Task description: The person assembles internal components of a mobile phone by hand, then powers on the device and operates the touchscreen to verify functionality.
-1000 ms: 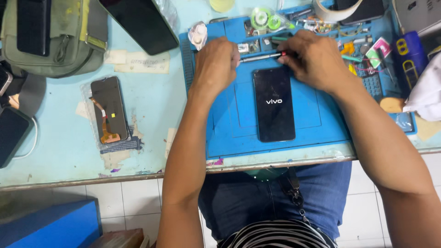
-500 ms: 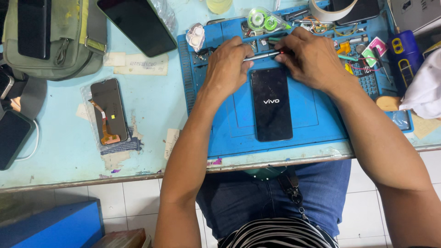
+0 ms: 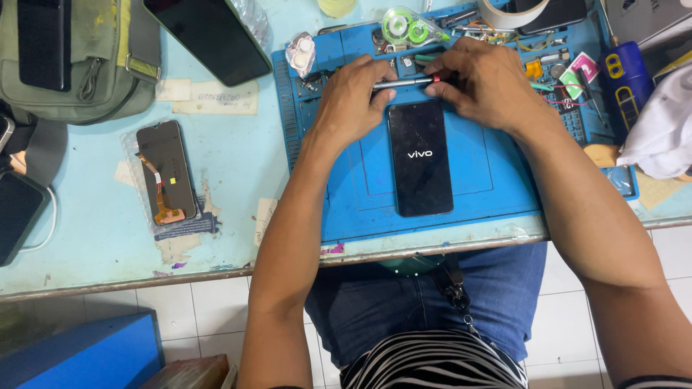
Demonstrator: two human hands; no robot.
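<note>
A black smartphone lies screen up on a blue work mat, its display lit with a white logo. Just beyond its top edge both hands share a slim metal screwdriver with a red band, held level. My left hand pinches the shaft's left end. My right hand grips the handle end on the right. Neither hand touches the phone.
Tape rolls, small parts and tools crowd the mat's far edge. A detached screen with an orange flex cable lies on the light-blue bench at left, a larger dark phone and a green bag behind it. A white cloth sits at right.
Both hands with the screwdriver have shifted slightly toward me, closer to the phone's top edge. The phone itself has stayed put.
</note>
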